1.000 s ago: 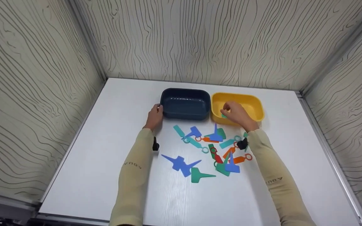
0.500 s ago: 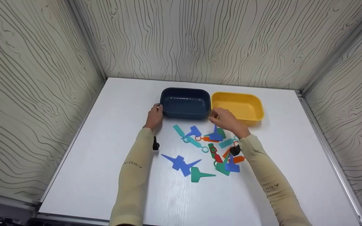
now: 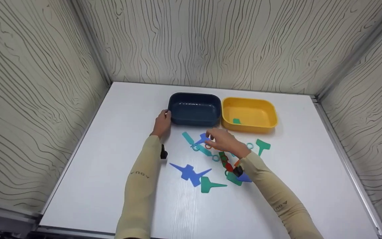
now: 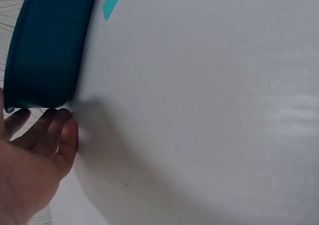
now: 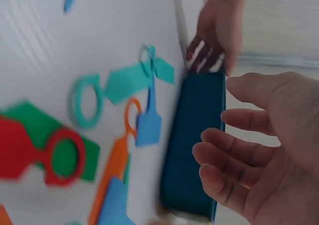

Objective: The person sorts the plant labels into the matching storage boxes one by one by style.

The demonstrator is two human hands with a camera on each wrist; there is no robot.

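Observation:
My left hand [image 3: 161,124] rests its fingertips against the left end of the dark blue bin [image 3: 196,122]; the fingers are fairly straight in the left wrist view. My right hand [image 3: 224,142] hovers over the scattered plastic labels with bent, loose fingers and nothing between them. Close to its fingertips lie a blue T-shaped label [image 3: 203,137] and a turquoise ring tag [image 3: 205,151]. An orange ring tag [image 5: 110,167] shows in the right wrist view, largely hidden by the hand from above. One green label [image 3: 236,121] is inside the yellow bin [image 3: 249,128].
Two overlapping blue labels [image 3: 191,174] and a green T-shaped label [image 3: 208,185] lie nearer the front. A red ring tag [image 3: 229,167] sits mid-table; another green label [image 3: 263,145] is to the right. Patterned panels [image 3: 194,43] enclose the white table [image 3: 111,186].
My right hand has moved from over the yellow bin leftward and nearer, to above the labels. The green label it had is now in the yellow bin. My left hand stays put.

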